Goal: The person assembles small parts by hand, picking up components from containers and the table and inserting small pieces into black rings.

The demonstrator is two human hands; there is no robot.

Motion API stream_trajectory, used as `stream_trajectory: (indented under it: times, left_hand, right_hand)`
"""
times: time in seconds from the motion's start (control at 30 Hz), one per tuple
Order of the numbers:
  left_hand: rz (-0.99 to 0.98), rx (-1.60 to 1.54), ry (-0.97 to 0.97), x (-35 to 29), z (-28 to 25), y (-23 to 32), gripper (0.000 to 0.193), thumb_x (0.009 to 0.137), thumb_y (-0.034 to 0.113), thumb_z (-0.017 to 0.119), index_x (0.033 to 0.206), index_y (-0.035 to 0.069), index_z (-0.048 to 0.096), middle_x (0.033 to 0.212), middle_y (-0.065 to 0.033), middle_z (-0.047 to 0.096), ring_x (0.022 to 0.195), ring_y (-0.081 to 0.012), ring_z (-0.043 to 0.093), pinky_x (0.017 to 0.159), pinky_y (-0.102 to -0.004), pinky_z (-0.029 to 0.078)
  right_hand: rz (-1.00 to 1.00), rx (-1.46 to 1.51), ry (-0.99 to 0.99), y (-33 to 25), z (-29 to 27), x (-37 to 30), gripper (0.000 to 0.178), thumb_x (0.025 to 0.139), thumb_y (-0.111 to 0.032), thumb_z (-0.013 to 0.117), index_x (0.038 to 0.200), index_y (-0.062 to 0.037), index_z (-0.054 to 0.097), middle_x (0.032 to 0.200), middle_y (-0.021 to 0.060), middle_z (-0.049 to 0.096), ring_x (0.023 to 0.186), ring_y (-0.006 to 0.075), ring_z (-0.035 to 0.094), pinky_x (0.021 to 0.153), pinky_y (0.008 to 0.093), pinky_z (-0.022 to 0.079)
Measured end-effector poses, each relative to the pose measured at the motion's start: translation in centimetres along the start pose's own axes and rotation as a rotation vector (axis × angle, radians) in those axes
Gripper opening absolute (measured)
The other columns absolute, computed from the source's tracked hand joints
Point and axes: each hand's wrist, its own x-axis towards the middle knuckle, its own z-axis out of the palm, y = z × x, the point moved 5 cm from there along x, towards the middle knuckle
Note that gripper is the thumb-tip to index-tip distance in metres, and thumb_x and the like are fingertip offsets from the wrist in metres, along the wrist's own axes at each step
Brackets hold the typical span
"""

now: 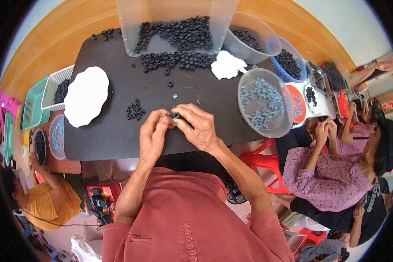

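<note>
My left hand (153,131) and my right hand (200,127) meet over the table's near half, fingertips touching. A small black round part with a hole in its end (177,115) sits between the right thumb and forefinger. The left fingers are pinched together against it; what they hold is hidden. Just beyond my hands lie a small pale ring (175,96) and a single black part (170,84). A loose pile of smaller black pieces (136,110) is left of them.
A clear bin (131,26) spills black parts at the back. Right stand a round tub (288,124) of blue-grey pieces, a white cloth (227,65) and more tubs. A white wavy-edged board (86,97) lies left on the dark table (118,144). Other people sit at both sides.
</note>
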Motion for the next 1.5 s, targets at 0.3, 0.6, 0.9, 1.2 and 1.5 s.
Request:
stream_trajectory:
  times: [0.3, 0.6, 0.9, 1.2, 1.5]
  left_hand:
    - [0.030, -0.077, -0.041, -0.3, 0.1, 0.0, 0.020, 0.096, 0.014, 0.047, 0.105, -0.001, 0.055, 0.085, -0.0096, 0.066, 0.085, -0.0139, 0.061, 0.080, -0.0278, 0.048]
    - [0.050, -0.102, -0.062, -0.5, 0.0, -0.1, 0.018, 0.096, 0.012, 0.048, 0.106, -0.001, 0.055, 0.085, -0.0090, 0.065, 0.086, -0.0131, 0.060, 0.081, -0.0283, 0.048]
    - [0.000, -0.149, -0.053, -1.0, -0.1, -0.2, 0.018, 0.095, 0.012, 0.047, 0.106, -0.001, 0.055, 0.085, -0.0085, 0.065, 0.085, -0.0135, 0.060, 0.082, -0.0281, 0.046]
    - [0.028, -0.204, -0.075, -1.6, -0.5, -0.9, 0.017, 0.094, 0.007, 0.048, 0.108, 0.000, 0.054, 0.088, -0.0075, 0.065, 0.085, -0.0111, 0.059, 0.082, -0.0267, 0.047]
    - [0.002, -0.161, -0.085, -1.7, -0.6, -1.2, 0.015, 0.094, 0.006, 0.049, 0.106, -0.001, 0.055, 0.088, -0.0082, 0.065, 0.086, -0.0113, 0.060, 0.082, -0.0266, 0.048]
  right_hand:
    - [-0.079, -0.474, 0.336, 1.3, -12.1, 9.1, 0.024, 0.078, -0.010, 0.071, 0.100, -0.0032, 0.064, 0.084, 0.0125, 0.066, 0.069, 0.0212, 0.063, 0.064, 0.0311, 0.049]
    - [-0.076, -0.617, 0.191, 3.5, -13.1, 9.9, 0.022, 0.078, -0.011, 0.069, 0.097, -0.0007, 0.065, 0.088, 0.0142, 0.065, 0.072, 0.0245, 0.064, 0.067, 0.0346, 0.051]
    - [0.176, -0.460, -0.229, 2.5, -2.9, 1.8, 0.013, 0.079, -0.007, 0.065, 0.091, -0.0015, 0.065, 0.090, 0.0122, 0.060, 0.079, 0.0301, 0.063, 0.071, 0.0388, 0.052]
    - [0.013, -0.606, -0.219, 2.4, 0.3, 5.9, 0.022, 0.076, -0.009, 0.066, 0.097, -0.0037, 0.064, 0.091, 0.0113, 0.061, 0.078, 0.0284, 0.061, 0.072, 0.0385, 0.049]
    - [-0.084, -0.566, -0.342, 3.1, 2.4, 6.9, 0.022, 0.072, -0.009, 0.066, 0.094, -0.0060, 0.065, 0.084, 0.0072, 0.060, 0.076, 0.0230, 0.061, 0.072, 0.0375, 0.043]
